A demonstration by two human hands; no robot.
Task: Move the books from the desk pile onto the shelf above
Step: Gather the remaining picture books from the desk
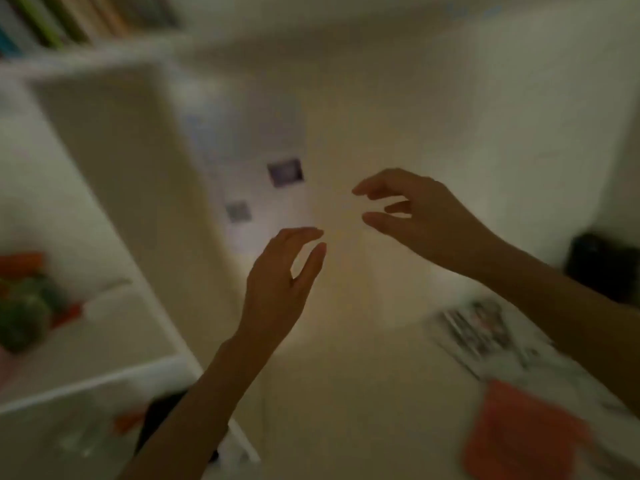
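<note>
above the pale desk (346, 393), left hand (277, 282) and right hand (415, 216) hang bare, fingers loosely spread, gripping nothing. flat rectangular books (491, 341), one orange-covered (519, 431), lie blurred at lower right; upright spines (69, 19) fill the white shelf (86, 60) at upper left.

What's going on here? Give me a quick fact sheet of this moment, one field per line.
left hand: raised in mid-air, fingers relaxed, holding nothing
right hand: raised in mid-air, fingers loosely curved, holding nothing
books on shelf: upright row at upper left, blurred
books on desk: a black-and-white printed one, with an orange book nearer the camera, lower right
wall: pale, with two small dark pictures
image quality: dim, motion-blurred, so titles are unreadable
</note>
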